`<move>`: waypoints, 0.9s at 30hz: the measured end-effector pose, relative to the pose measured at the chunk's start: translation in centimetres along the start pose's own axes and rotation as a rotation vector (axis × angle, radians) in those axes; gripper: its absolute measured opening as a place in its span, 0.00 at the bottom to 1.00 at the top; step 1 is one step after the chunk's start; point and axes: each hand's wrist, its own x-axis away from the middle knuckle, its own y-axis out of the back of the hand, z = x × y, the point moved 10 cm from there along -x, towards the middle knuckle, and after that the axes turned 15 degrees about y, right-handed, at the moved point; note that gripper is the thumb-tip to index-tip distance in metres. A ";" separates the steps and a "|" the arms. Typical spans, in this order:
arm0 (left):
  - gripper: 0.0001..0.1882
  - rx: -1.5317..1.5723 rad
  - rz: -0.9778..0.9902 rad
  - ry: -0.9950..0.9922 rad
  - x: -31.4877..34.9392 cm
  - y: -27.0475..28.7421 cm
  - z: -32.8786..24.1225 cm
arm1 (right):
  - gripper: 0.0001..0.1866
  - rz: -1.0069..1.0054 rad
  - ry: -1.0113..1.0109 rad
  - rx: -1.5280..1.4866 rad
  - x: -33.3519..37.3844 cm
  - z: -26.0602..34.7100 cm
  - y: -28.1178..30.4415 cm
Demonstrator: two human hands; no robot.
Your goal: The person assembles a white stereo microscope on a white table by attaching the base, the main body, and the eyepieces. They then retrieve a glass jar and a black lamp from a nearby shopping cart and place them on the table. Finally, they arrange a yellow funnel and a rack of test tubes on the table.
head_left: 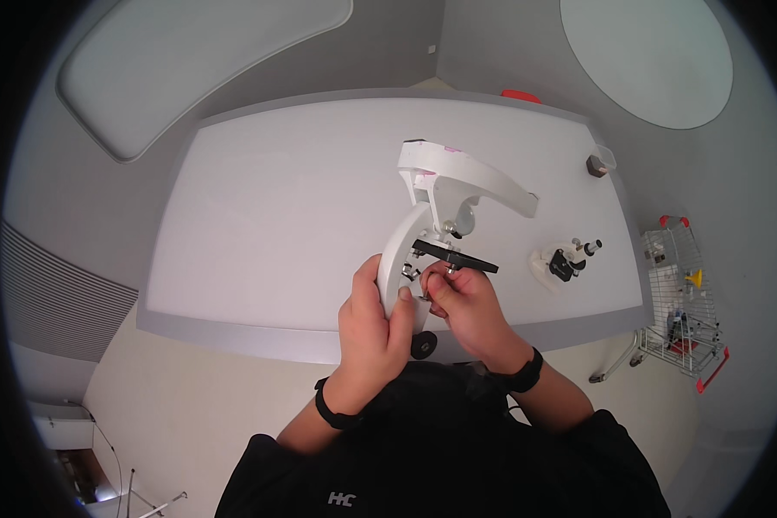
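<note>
A white microscope [394, 252] is held tilted over the near side of the table, its base [475, 175] raised toward the far side and its black eyepiece end [423, 345] close to my body. My left hand [369, 326] wraps round the curved arm, thumb on the near side. Beside the nosepiece, below the black stage [456, 256], my right hand [468, 312] has its thumb and fingers pinched together. Whatever sits between those fingertips is too small and covered to make out. Silver objective lenses [410, 272] show between the two hands.
On the right of the white table [259, 216] stands a smaller white and black microscope [563, 262]. A clear container with something brown [597, 166] lies at the far right corner. Past the right edge is a wire shopping cart [678, 298]; a red chair top [521, 96] shows behind.
</note>
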 end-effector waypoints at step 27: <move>0.21 -0.045 -0.017 -0.193 1.4 -0.2 -1.3 | 0.12 -0.124 0.030 -0.089 3.2 1.0 0.6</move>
